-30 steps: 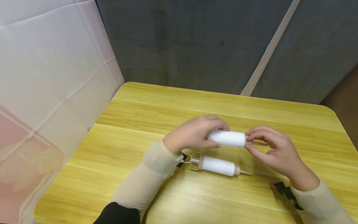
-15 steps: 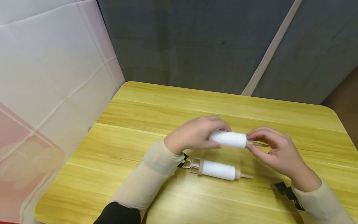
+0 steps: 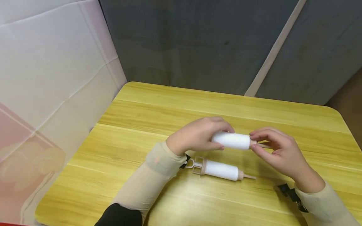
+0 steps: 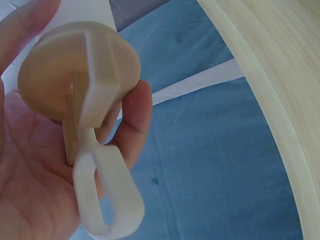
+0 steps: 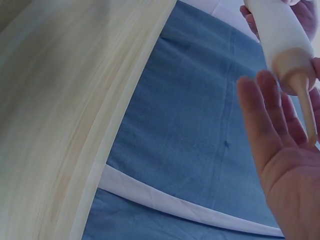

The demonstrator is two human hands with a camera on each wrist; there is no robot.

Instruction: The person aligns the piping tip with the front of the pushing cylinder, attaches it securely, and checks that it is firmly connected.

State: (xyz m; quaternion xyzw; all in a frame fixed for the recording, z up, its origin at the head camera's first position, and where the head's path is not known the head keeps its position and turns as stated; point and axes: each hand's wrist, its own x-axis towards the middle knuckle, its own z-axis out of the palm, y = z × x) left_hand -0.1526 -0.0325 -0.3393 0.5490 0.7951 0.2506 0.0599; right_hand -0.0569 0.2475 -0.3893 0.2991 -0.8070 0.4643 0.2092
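Observation:
My left hand [image 3: 198, 135] grips the white barrel of a large plunger syringe [image 3: 232, 140], held level above the table. Its beige flange [image 4: 45, 75] and pale loop-ended plunger handle [image 4: 112, 200] show beside the palm in the left wrist view. At the other end, my right hand [image 3: 275, 149] pinches the beige nozzle cap [image 5: 292, 65] between thumb and fingertips. The thin nozzle tip [image 5: 307, 112] points towards my right palm. A second, similar syringe [image 3: 221, 170] lies on the table in front, nozzle to the right.
The wood-grain table [image 3: 158, 106] has rounded corners. A dark grey cloth [image 3: 192, 47] hangs behind its far edge, crossed by a pale strip [image 3: 272, 56]. To the left hangs a white and pink sheet [image 3: 56, 62].
My right thumb shifts slightly upward along the nozzle cap while the left hand stays nearly still. The syringe on the table has rolled a little nearer, then slightly back.

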